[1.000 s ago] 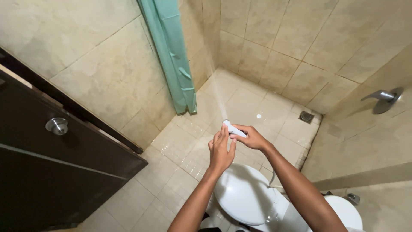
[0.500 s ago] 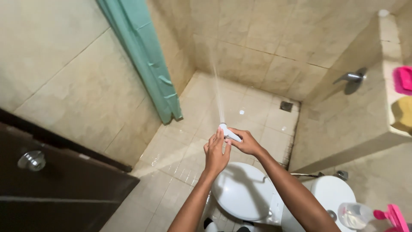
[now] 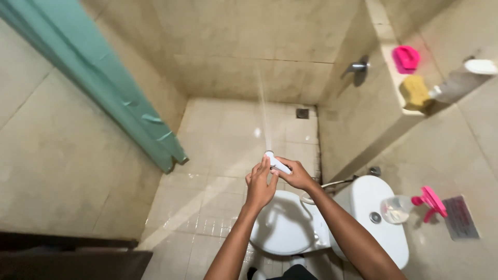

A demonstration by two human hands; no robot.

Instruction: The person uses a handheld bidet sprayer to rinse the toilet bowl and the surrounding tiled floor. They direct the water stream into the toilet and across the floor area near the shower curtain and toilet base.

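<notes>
Your one view comes from the camera on your head, looking steeply down and forward over your outstretched arms, close above the toilet (image 3: pixel 290 228) and farther from the tiled floor (image 3: pixel 223 155).
</notes>
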